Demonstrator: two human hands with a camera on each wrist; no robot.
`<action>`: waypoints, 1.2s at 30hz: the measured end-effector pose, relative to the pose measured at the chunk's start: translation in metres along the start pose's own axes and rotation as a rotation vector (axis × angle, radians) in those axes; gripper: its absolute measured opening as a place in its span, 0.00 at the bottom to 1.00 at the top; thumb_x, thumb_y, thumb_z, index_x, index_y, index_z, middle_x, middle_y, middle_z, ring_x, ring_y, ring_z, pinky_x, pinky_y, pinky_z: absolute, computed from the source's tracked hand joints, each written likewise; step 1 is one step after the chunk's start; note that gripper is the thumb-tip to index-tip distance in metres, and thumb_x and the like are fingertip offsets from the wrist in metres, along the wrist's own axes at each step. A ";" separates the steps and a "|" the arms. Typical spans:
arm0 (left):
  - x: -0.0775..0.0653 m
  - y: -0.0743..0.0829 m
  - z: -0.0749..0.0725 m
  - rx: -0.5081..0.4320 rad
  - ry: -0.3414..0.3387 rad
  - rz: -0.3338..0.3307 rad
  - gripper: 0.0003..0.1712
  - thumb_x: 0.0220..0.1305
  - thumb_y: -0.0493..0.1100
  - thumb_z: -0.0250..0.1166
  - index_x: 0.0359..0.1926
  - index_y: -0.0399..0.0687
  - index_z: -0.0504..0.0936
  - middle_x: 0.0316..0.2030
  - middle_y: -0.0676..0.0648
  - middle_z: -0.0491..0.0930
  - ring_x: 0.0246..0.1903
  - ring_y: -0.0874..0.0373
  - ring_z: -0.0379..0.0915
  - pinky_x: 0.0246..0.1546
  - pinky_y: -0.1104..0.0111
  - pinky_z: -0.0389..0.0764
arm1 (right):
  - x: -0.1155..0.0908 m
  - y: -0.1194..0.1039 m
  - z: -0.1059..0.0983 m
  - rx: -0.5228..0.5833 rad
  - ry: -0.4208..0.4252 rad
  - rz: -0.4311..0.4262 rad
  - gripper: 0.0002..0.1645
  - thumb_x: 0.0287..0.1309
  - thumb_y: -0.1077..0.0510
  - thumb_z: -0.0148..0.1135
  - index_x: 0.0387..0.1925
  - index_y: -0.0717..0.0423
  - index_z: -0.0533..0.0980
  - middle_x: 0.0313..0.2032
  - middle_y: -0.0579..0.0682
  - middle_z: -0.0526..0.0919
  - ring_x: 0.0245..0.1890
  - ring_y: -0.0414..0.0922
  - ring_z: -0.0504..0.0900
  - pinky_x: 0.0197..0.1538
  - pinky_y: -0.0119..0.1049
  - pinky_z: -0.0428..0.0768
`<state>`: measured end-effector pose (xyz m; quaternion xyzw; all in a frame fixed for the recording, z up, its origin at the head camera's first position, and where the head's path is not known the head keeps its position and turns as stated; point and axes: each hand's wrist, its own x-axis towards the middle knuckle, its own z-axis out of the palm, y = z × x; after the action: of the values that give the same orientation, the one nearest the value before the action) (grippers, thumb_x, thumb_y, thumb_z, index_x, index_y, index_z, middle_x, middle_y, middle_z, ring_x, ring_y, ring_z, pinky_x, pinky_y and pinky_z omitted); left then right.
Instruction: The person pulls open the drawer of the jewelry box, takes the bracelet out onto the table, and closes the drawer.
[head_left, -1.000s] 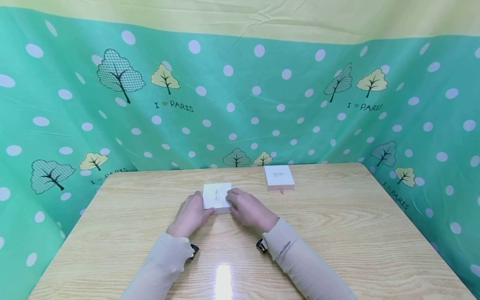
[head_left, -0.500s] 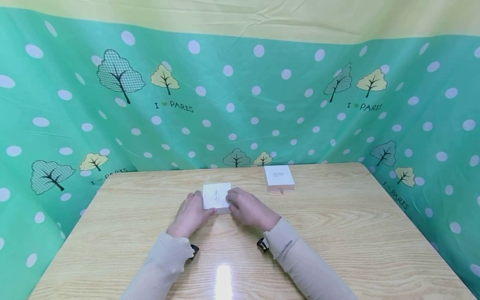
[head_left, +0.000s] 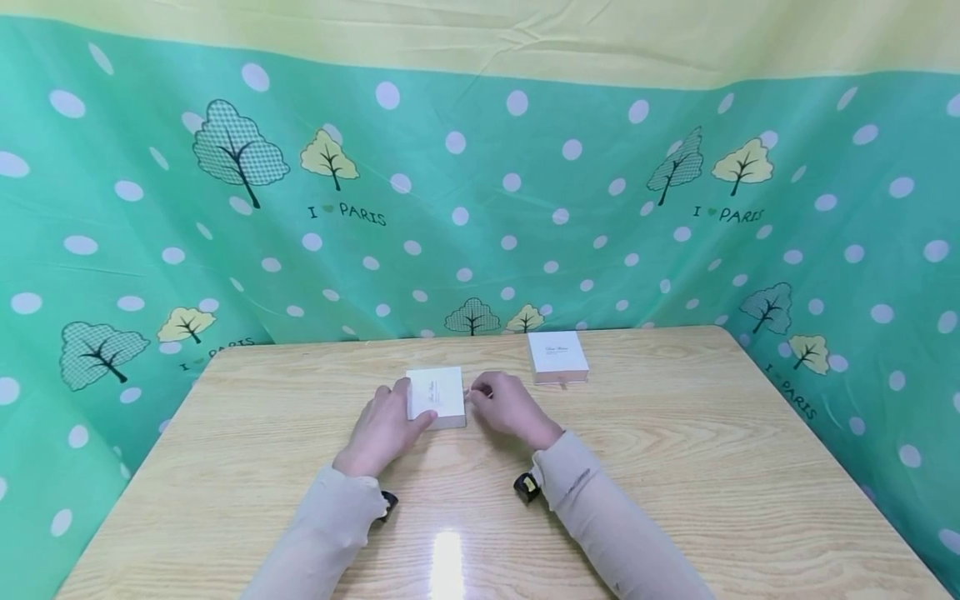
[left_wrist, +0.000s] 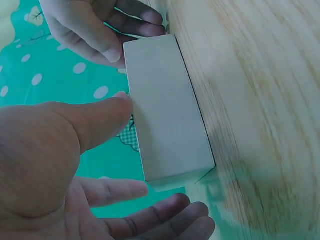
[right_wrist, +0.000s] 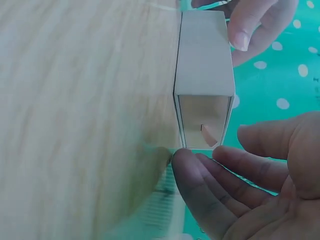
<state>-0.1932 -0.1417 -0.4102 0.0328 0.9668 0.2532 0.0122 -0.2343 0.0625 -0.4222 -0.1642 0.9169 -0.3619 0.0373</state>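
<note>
A small white drawer box (head_left: 437,396) with dark lettering on its lid lies on the table. My left hand (head_left: 381,427) steadies it from the left, thumb on the top near edge and fingers along the left end. The right wrist view shows a pale pink ribbon tab (right_wrist: 209,136) sticking out of the box's right end. My right hand (head_left: 513,408) is at that end, its fingertips (right_wrist: 222,153) right by the tab. The thumb there stands apart from the index finger, so no pinch shows.
Another white box (head_left: 558,352), with a pinkish front side and a small tab, sits at the back right of the wooden table (head_left: 675,467). Behind the table hangs a green dotted curtain (head_left: 420,275).
My right hand has let go of the box's right side and shifted slightly right, to the ribbon tab. My left hand and the box have hardly moved.
</note>
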 end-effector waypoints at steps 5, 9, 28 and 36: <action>0.000 -0.001 0.001 -0.009 -0.007 0.003 0.42 0.61 0.53 0.66 0.67 0.33 0.62 0.48 0.34 0.72 0.42 0.46 0.72 0.46 0.52 0.75 | 0.004 0.002 0.001 0.071 -0.031 0.087 0.09 0.64 0.55 0.58 0.37 0.54 0.81 0.30 0.46 0.81 0.29 0.42 0.78 0.34 0.34 0.78; 0.001 -0.001 0.001 -0.010 -0.003 0.015 0.41 0.60 0.51 0.66 0.66 0.32 0.64 0.49 0.35 0.74 0.44 0.45 0.72 0.48 0.52 0.75 | 0.006 -0.001 0.000 0.185 -0.075 0.176 0.11 0.65 0.55 0.57 0.37 0.58 0.80 0.29 0.53 0.82 0.29 0.47 0.81 0.32 0.36 0.81; 0.002 0.000 0.002 -0.008 0.011 0.033 0.39 0.60 0.51 0.66 0.64 0.31 0.65 0.48 0.35 0.75 0.44 0.45 0.73 0.48 0.52 0.75 | 0.018 -0.010 0.004 0.102 -0.051 0.283 0.15 0.63 0.57 0.58 0.23 0.62 0.77 0.19 0.51 0.80 0.19 0.43 0.75 0.24 0.32 0.73; 0.003 0.001 0.003 -0.010 0.008 0.026 0.39 0.61 0.51 0.66 0.64 0.32 0.66 0.47 0.36 0.75 0.42 0.47 0.73 0.47 0.54 0.76 | 0.020 -0.008 0.005 0.102 -0.048 0.292 0.14 0.64 0.57 0.58 0.26 0.62 0.78 0.21 0.54 0.82 0.20 0.44 0.77 0.25 0.33 0.76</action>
<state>-0.1958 -0.1394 -0.4123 0.0444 0.9650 0.2584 0.0050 -0.2496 0.0469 -0.4197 -0.0358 0.9103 -0.3946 0.1196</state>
